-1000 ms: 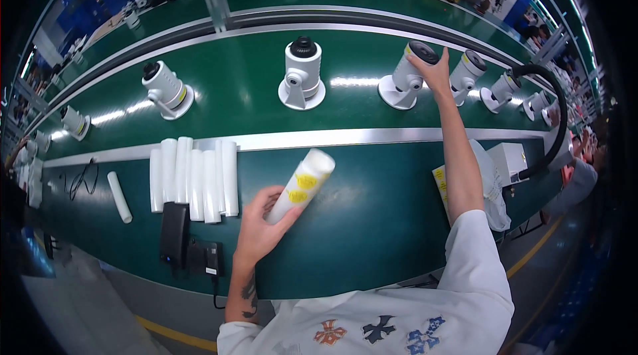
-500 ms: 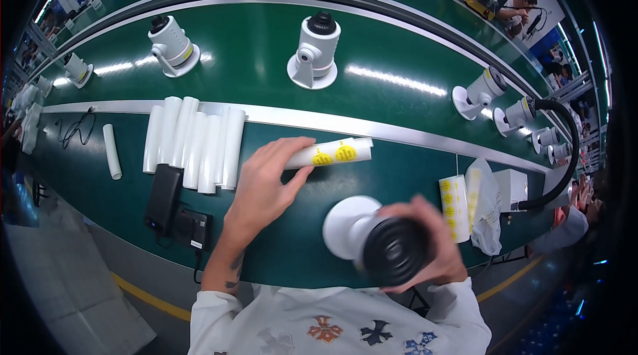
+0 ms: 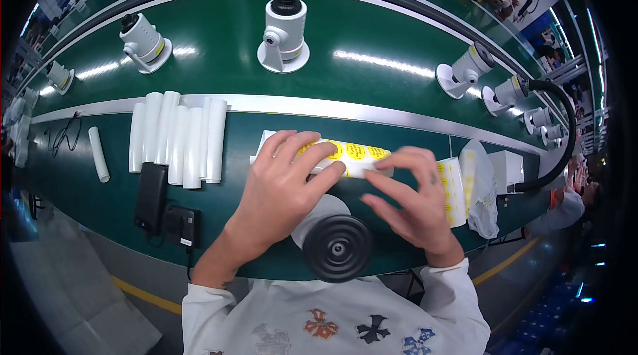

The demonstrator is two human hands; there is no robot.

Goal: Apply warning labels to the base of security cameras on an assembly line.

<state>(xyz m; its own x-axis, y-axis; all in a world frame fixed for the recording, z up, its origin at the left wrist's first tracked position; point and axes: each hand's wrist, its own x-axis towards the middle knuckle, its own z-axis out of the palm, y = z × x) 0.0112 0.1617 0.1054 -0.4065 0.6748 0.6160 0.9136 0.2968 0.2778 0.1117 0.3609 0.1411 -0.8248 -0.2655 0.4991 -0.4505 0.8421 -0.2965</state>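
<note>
My left hand (image 3: 282, 179) grips a rolled sheet of round yellow stickers (image 3: 355, 152) on white backing, fingers over its top and thumb along the near side. At the sheet's right end is my right hand (image 3: 419, 199), its fingertips touching or almost touching the sheet. Its thumb and fingers are apart, and I see nothing held in them. Just below both hands stands a white camera-like device (image 3: 337, 248), its black ribbed round end facing up. The device's round white base is partly covered by my left hand.
Several white paper rolls (image 3: 176, 139) lie at left, above a black power bank (image 3: 151, 199) and a black adapter (image 3: 181, 225). Another sticker sheet (image 3: 453, 192) and a plastic bag (image 3: 480, 189) lie at right beside a white box (image 3: 506, 172). Similar devices (image 3: 284, 32) stand along the far bench.
My right hand has let go of the device, now standing on the table, and moved up to the sheet. The sticker sheet has come nearer the middle, more of its stickers showing.
</note>
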